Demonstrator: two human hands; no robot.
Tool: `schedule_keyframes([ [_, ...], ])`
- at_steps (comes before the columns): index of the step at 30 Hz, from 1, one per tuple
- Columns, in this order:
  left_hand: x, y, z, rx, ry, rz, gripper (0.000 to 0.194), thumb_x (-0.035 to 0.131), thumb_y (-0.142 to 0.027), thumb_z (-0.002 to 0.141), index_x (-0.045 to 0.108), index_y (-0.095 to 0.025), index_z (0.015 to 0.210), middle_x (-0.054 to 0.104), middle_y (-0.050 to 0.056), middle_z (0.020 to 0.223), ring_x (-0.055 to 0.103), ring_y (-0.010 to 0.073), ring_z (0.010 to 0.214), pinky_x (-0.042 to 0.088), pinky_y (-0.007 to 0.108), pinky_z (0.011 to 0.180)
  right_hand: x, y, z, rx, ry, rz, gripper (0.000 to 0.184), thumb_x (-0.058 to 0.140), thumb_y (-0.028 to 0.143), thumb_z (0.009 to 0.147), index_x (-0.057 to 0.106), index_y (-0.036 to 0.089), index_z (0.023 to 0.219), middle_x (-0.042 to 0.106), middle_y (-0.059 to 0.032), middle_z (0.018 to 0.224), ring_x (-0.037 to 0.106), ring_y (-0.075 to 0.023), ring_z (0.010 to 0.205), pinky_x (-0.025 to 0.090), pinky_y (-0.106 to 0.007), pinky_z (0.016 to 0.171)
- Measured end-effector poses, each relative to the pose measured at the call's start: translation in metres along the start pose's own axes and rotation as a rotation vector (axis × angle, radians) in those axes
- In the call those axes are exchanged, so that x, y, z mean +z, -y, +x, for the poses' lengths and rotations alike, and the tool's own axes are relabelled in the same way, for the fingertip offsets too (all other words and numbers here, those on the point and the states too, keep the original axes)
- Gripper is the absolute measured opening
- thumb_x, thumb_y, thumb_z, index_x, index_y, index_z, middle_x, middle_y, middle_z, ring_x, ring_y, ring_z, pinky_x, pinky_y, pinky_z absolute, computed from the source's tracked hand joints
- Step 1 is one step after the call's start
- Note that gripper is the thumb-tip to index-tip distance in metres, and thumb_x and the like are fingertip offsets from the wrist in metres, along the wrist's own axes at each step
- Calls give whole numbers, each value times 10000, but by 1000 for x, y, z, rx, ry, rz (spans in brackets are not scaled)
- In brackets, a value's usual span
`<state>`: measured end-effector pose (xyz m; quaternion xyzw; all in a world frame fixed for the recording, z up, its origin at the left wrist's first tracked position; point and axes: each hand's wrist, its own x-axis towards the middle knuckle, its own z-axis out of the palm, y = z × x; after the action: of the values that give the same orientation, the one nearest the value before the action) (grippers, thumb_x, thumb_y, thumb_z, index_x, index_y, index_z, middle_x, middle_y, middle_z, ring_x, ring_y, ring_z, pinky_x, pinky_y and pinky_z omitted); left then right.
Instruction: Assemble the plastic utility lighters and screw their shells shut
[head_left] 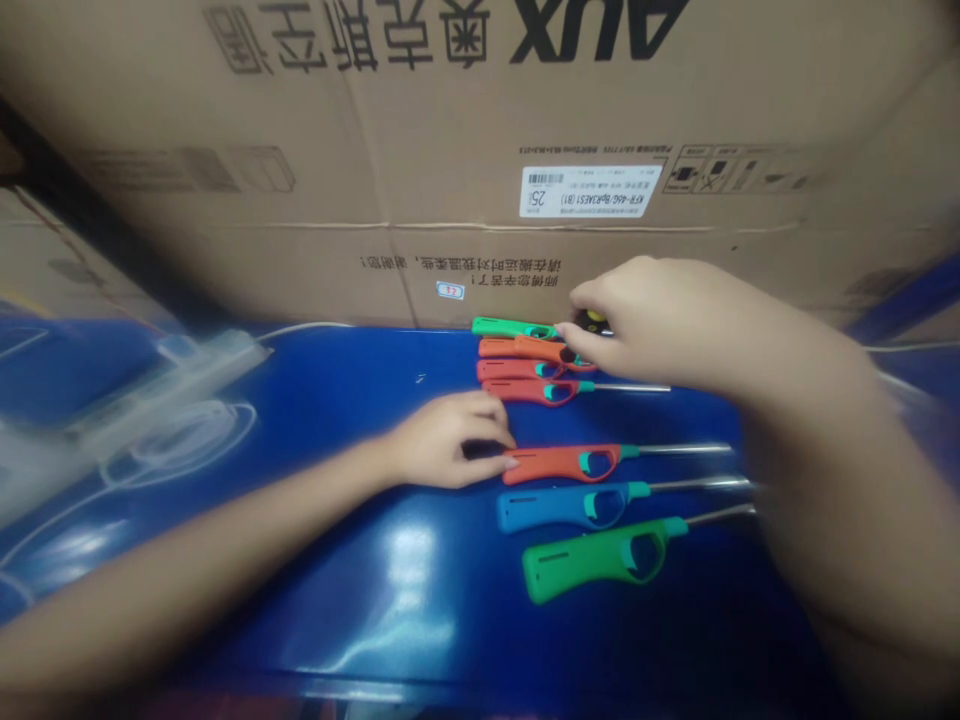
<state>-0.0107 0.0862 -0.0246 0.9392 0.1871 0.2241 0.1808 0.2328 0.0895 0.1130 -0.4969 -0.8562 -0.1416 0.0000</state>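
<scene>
My left hand (457, 440) is over the blue surface, fingers bent and thumb apart from them. Its thumb tip touches the butt end of an orange gas lighter (551, 462). A blue lighter (562, 507) and a green lighter (596, 562) lie nearer me, metal tubes pointing right. My right hand (637, 315) is closed around a small yellow-and-black object (595, 318), mostly hidden by the fingers. Below and left of it, another green lighter (510, 328), an overlapping orange pair (540, 349) and two red-orange lighters (529, 391) lie close together by the carton.
A large cardboard carton (300, 270) with upside-down print rises along the back of the blue tabletop (360, 560). A blurred white power strip (202, 375) and a looped white cable (187, 440) lie at left. Blue metal posts (911, 300) stand at the sides.
</scene>
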Motion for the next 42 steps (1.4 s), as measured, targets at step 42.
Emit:
schedule_keyframes([
  [42,6,22,-2,-158,-143,-189,297,768,-370,841,757,-165,1057,764,102,1075,718,226,999,565,366,921,2,34,1,-376,-154,337,328,453,320,939,481,194,638,492,17,614,301,-110,550,213,-295,570],
])
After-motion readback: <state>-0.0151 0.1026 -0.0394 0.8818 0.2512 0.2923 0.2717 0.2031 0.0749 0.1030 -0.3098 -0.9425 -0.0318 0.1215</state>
